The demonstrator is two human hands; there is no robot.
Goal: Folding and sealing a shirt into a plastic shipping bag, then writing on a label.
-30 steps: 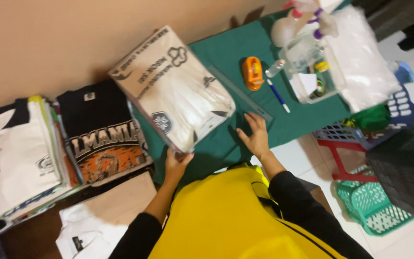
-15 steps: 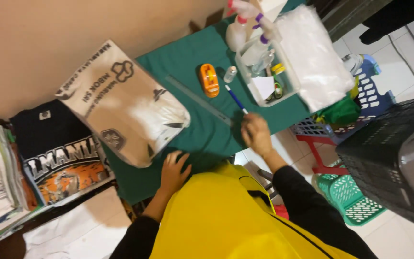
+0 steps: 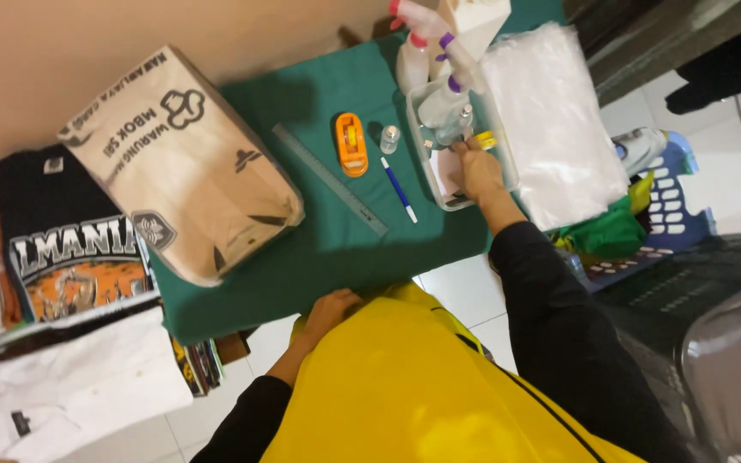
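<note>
1. Right now the right hand (image 3: 476,168) is in the upper middle of the frame, reaching into a clear plastic tray (image 3: 439,199) at the right end of the green tabletop (image 3: 336,249). Fingers are curled down onto small items in there; can't tell if the grip has closed on anything, the fingertips are hidden among the bottles.
2. Spray bottles (image 3: 439,99) stand upright in the tray's far end, red and purple caps, just beyond the fingers. Probably corralled there so they don't tip.
3. The left hand (image 3: 332,310) is low centre, resting at the near edge of the tabletop, fingers loosely bent, holding nothing visible. Looks like a brace while the other arm stretches.
4. A stack of clear plastic bags (image 3: 551,129) lies just right of the tray, touching it.
5. Left of the tray, laid flat within reach: blue pen (image 3: 398,189), small vial (image 3: 390,137), orange tape dispenser (image 3: 351,144), metal ruler (image 3: 328,178) on a diagonal.
6. A bagged, folded beige shirt (image 3: 182,163) sits in the upper left of the tabletop, well apart from both hands.
7. Far left, folded shirts: a black printed one (image 3: 66,249) and a white one (image 3: 87,386) below it.
8. Right edge, a laundry basket (image 3: 671,223) on the floor.
</note>
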